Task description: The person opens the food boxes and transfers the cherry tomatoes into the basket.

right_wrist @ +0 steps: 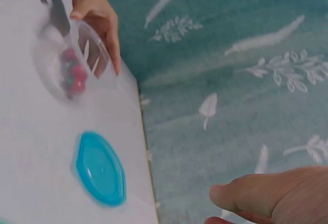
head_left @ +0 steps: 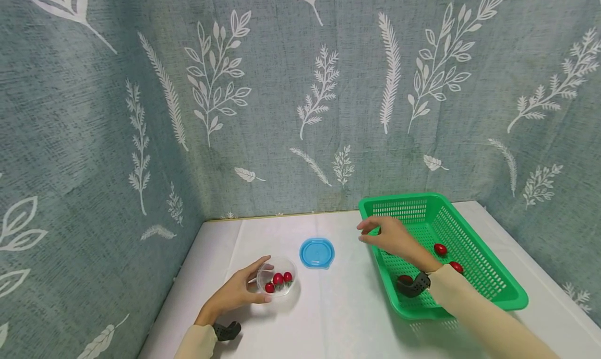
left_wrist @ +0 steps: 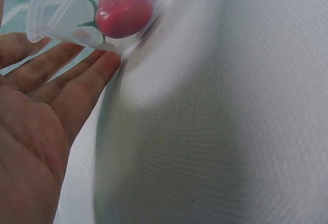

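My left hand (head_left: 237, 291) is around a clear plastic tub (head_left: 292, 267), thumb on the near side and fingers on the far side. Red cherry tomatoes (head_left: 278, 279) with green stems lie in the bottom of the tub. The left wrist view shows long, nearly straight fingers (left_wrist: 87, 85) against its wall. Over the left rim of a green basket (head_left: 488, 249) hovers my right hand (head_left: 392, 237), its fingers loosely bent and thumb apart, with nothing visible between them. Inside the basket lie several tomatoes (head_left: 440, 249), partly hidden by my right arm.
A blue lid (head_left: 316, 253) lies flat on the white tablecloth (head_left: 338, 296), between the tub and the basket. Leaf-patterned grey-green curtains (head_left: 277, 166) rise behind the table and along both sides.
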Tool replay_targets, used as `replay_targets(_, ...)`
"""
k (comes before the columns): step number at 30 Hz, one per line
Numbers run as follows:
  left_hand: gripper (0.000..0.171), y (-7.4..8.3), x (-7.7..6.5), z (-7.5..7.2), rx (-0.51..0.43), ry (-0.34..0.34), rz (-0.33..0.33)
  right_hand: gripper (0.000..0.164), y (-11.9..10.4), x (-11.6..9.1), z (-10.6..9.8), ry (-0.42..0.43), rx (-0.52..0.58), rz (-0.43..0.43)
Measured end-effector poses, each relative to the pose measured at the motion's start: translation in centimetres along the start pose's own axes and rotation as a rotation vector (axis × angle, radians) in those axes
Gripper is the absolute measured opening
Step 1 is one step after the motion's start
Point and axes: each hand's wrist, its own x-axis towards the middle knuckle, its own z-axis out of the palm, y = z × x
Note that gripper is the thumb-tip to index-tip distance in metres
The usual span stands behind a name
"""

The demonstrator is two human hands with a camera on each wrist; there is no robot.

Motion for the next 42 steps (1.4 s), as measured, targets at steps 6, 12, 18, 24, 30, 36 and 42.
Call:
replay_targets(6,0.103,0.0,0.1,0.1,-0.007,0.0,0.004,0.02,-1.4,0.9,1.6,-0.017,0.003,-0.041)
replay_targets(12,0.103,-0.1,0.2,0.0,0.0,-0.005,0.014,0.017,-2.9,1.5,3.7,-0.04,0.003,-0.113)
replay_targets(18,0.103,-0.3,0.2,0.0,0.009,-0.002,0.017,0.017,-4.9,2.0,5.9,-0.072,-0.002,-0.133)
replay_targets(24,0.104,-0.1,0.2,-0.1,-0.018,-0.01,0.019,0.017,-6.5,2.4,7.9,-0.128,0.038,-0.129)
replay_targets(30,0.103,-0.2,0.2,-0.1,-0.027,-0.015,0.027,0.017,-7.6,2.9,10.0,-0.162,0.029,-0.163)
replay_targets(36,0.103,-0.2,0.2,-0.1,-0.011,-0.011,0.025,0.018,-8.4,3.2,11.9,-0.18,0.014,-0.194)
replay_targets(42,0.106,-0.1,0.1,-0.1,-0.021,-0.015,0.016,0.019,-8.6,3.3,13.6,-0.202,-0.014,-0.22)
